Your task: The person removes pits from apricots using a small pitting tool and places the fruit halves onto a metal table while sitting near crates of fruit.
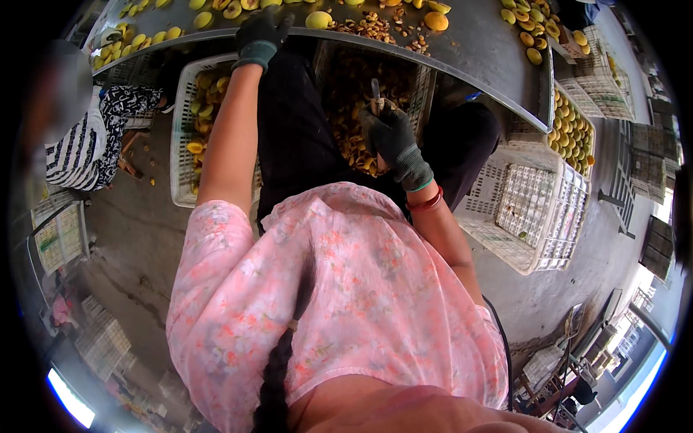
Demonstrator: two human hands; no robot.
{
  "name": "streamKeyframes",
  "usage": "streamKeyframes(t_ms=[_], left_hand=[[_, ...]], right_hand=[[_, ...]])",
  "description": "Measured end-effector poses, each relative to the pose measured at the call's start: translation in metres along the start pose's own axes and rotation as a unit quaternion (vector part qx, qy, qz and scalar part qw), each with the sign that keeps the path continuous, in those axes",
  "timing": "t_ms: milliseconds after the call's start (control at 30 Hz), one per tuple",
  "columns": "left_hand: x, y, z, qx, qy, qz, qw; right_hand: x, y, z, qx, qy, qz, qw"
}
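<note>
My left hand (264, 36), in a dark knitted glove, reaches over the metal table's near edge, its fingers stretched toward the yellow stone fruit at the far side. A cut fruit half (232, 9) lies just left of it, and a whole yellow fruit (318, 20) to its right. Above a crate between my knees, my right hand (393, 141), gloved too, is closed around a small tool with a short metal tip (375, 89) pointing away from me. The tool's handle is mostly hidden by the fingers. Dark and orange fruit pieces (354, 148) fill the crate below.
Brown pits (372, 27) are scattered on the metal table (484, 54); fruit halves (533, 25) are piled at its right end. A white crate (178, 137) of fruit halves stands left. Right are an overturned-looking crate (530, 209) and one of fruit (572, 137). Another person (86, 144) sits left.
</note>
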State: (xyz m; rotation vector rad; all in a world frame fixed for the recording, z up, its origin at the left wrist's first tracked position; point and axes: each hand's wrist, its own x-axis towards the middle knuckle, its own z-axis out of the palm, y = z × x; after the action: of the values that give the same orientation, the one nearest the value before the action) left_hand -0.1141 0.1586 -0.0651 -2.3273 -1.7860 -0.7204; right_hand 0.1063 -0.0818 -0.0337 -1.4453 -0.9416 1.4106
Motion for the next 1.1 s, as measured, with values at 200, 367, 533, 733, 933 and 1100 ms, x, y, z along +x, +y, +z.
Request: streamKeyframes(t_ms=[200, 367, 533, 733, 933, 1100], left_hand=[[0.056, 0.020, 0.115, 0.029, -0.209, 0.070, 0.975], [0.058, -0.005, 0.131, -0.104, -0.232, 0.069, 0.965], [0.028, 0.059, 0.023, -0.622, -0.191, -0.111, 0.751], [-0.029, 0.104, -0.044, -0.662, -0.180, 0.010, 0.728], [-0.065, 0.139, -0.079, -0.730, -0.202, -0.073, 0.648], [-0.076, 0.157, -0.084, -0.696, -0.118, 0.026, 0.707]], right_hand=[[0.012, 0.036, -0.017, -0.334, -0.024, -0.190, 0.923], [0.008, 0.032, -0.011, -0.172, -0.008, -0.105, 0.979], [0.012, 0.018, -0.012, -0.063, 0.030, -0.065, 0.995], [0.013, -0.018, -0.004, -0.077, 0.050, -0.129, 0.987], [0.005, -0.035, -0.003, -0.223, 0.084, -0.302, 0.923], [-0.004, -0.036, -0.005, -0.268, 0.117, -0.356, 0.888]])
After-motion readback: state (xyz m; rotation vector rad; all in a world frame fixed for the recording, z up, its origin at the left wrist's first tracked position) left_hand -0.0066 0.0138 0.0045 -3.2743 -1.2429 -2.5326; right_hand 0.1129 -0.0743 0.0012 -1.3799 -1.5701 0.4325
